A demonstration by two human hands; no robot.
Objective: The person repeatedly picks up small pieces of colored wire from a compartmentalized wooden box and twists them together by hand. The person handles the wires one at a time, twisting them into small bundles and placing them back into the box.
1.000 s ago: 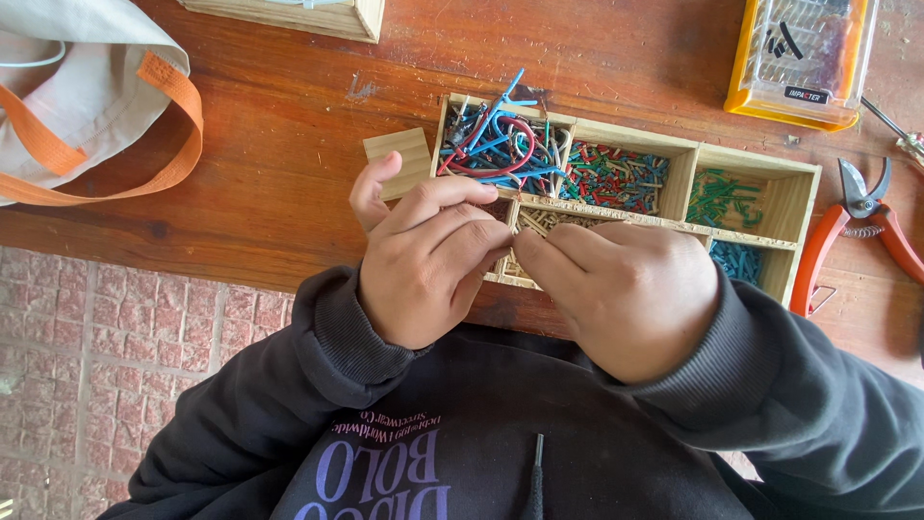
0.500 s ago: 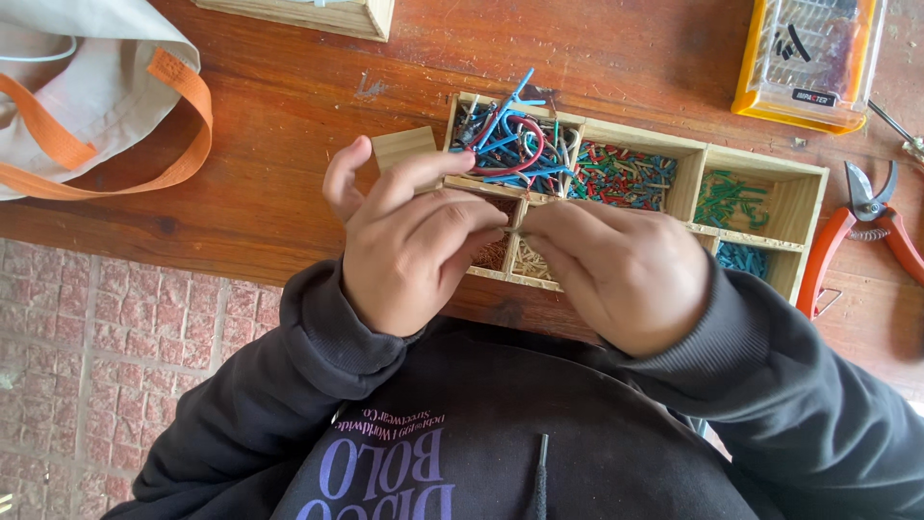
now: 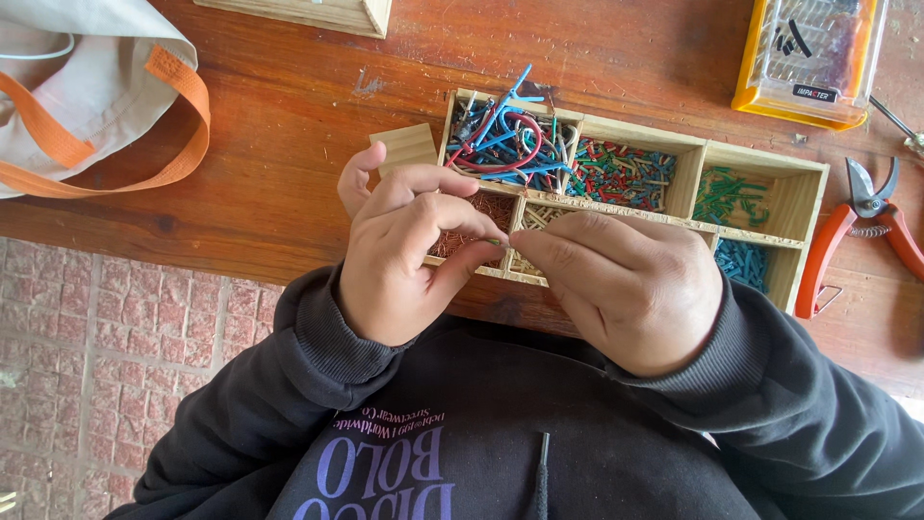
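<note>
While your two hands meet over the near edge of the wooden compartment box (image 3: pixel 674 217), your left hand (image 3: pixel 399 255) and right hand (image 3: pixel 626 284) pinch a tiny green wire piece (image 3: pixel 496 242) between thumb and forefinger tips, the other fingers curled in. That piece sits just above the box's front compartments, which your knuckles largely cover. Behind your hands, the back-left compartment holds a tangle of blue and red wires (image 3: pixel 505 140), the next one mixed red, green and blue bits (image 3: pixel 621 173), and the right ones green bits (image 3: pixel 727 193) and blue bits (image 3: pixel 741 260). A small wooden block (image 3: pixel 404 146) lies just beside the box's left end, touching your left thumb. On the tabletop (image 3: pixel 279 135), red-handled cutters (image 3: pixel 857 231) rest to the right of the box, a yellow parts case (image 3: pixel 813 58) lies well beyond, and a beige bag with orange straps (image 3: pixel 87 87) sits far left.
</note>
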